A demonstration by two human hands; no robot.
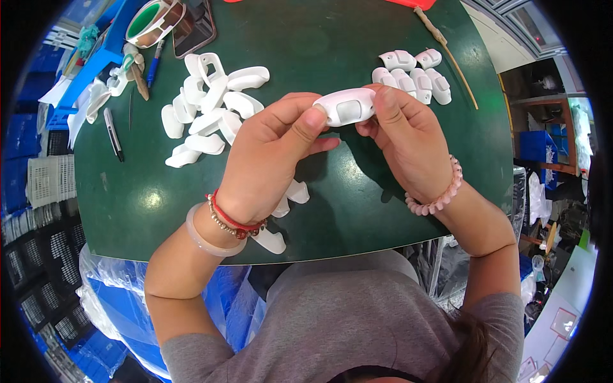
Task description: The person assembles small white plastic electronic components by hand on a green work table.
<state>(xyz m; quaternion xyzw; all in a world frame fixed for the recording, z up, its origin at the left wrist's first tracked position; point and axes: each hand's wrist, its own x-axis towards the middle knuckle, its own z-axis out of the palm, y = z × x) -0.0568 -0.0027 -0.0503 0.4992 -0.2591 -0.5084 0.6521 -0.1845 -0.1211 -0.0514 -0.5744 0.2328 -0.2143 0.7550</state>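
green table, light glare | black crates left | brown shelving right

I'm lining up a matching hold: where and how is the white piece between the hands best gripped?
Probably by its two ends, from left and right: the white piece is elongated, and the left hand and right hand pinch it there, leaving the squarish patch on its face uncovered.

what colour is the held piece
The piece looks white, faintly pinkish on top; best in the head view.
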